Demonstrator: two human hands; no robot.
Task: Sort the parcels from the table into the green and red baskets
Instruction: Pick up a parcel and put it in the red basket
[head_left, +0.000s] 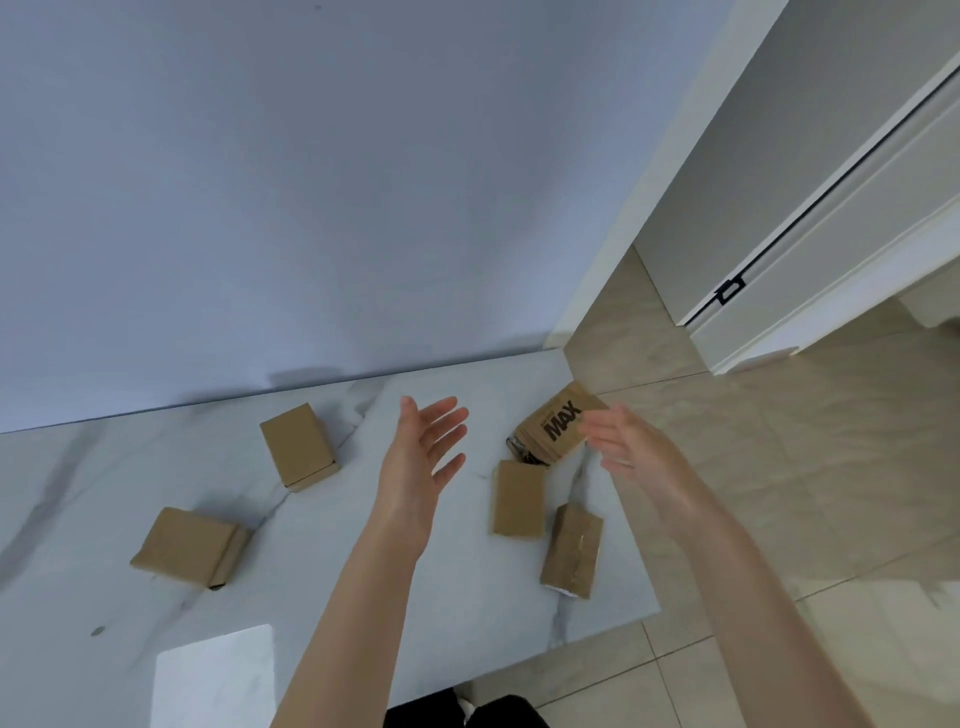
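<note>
Several brown cardboard parcels lie on the white marble table (332, 545). One parcel printed "MAX" (558, 428) sits at the far right corner. My right hand (631, 449) hovers just right of it, blurred, fingers spread, holding nothing. My left hand (423, 457) is raised over the table's middle, palm open and empty. A flat parcel (518, 499) and a taped parcel (571, 551) lie below the MAX parcel. Two more parcels rest on the left, one near the wall (298, 453) and one nearer me (187, 546). No basket is in view.
A blue-grey wall (311, 182) backs the table. The table's right edge drops to a beige tiled floor (805, 493). A white door and frame (831, 208) stand at the far right. A bright patch of light (218, 675) lies on the near table.
</note>
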